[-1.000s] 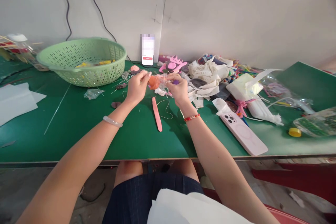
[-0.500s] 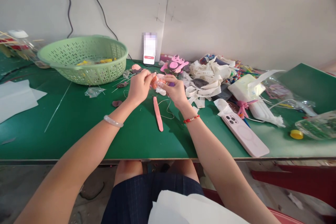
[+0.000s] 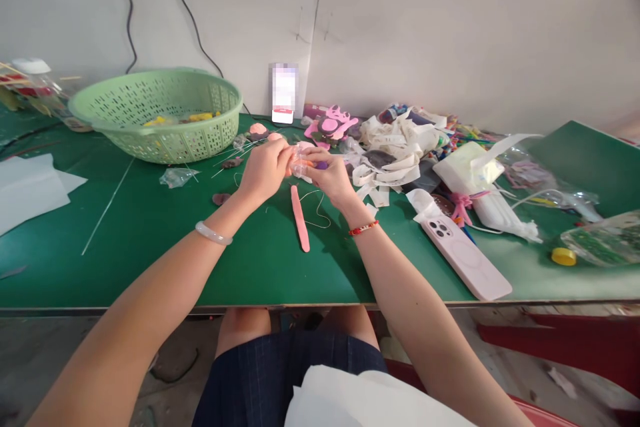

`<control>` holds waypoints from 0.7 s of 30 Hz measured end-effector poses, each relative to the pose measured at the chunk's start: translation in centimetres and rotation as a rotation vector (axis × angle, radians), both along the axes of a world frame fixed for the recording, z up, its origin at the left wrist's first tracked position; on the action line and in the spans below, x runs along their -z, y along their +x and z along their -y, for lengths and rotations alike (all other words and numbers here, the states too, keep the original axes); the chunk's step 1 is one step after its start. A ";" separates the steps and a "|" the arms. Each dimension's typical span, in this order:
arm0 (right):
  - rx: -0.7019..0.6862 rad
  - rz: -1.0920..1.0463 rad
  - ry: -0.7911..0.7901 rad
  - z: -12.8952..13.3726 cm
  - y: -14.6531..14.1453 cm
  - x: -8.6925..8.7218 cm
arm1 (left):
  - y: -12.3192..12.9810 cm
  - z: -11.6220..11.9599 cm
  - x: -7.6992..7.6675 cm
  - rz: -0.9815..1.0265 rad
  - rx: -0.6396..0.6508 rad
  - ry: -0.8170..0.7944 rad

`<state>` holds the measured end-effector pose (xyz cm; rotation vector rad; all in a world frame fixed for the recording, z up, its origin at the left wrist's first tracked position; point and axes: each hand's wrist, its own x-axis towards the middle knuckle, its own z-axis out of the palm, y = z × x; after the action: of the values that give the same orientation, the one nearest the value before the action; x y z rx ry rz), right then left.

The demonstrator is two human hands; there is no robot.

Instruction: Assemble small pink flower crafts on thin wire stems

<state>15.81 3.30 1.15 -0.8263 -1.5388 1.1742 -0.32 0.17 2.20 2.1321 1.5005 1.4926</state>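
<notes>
Clear plastic film (image 3: pixel 301 161), bunched around something orange, is sitting in the air between the person's hands, above a green work table (image 3: pixel 125 260). I'm seeing the left hand (image 3: pixel 265 171) pinching it, fingers (image 3: pixel 277 155) closed narrow on its left side. The right hand (image 3: pixel 330 180) is holding its other side, fingers curled tight beside a small purple lump (image 3: pixel 322 165). A flat pink stick (image 3: pixel 300 227) is lying on the table just below.

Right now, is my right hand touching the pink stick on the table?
Apart: the head view shows green tabletop between the right hand and the pink stick.
</notes>
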 end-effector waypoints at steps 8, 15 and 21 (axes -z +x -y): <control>0.117 -0.086 -0.065 -0.4 1.5 -1.0 | -1.0 -0.5 0.2 -0.089 -0.144 0.072; -0.113 0.006 -0.220 1.1 0.9 -1.5 | -0.1 -0.1 0.2 -0.117 -0.101 0.052; 0.014 -0.017 -0.150 0.3 1.0 -1.5 | 0.0 -0.3 0.4 -0.138 -0.116 0.094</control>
<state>16.86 2.98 2.61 -0.9226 -1.4418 1.2949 -0.29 0.47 1.82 2.2801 1.6575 1.5089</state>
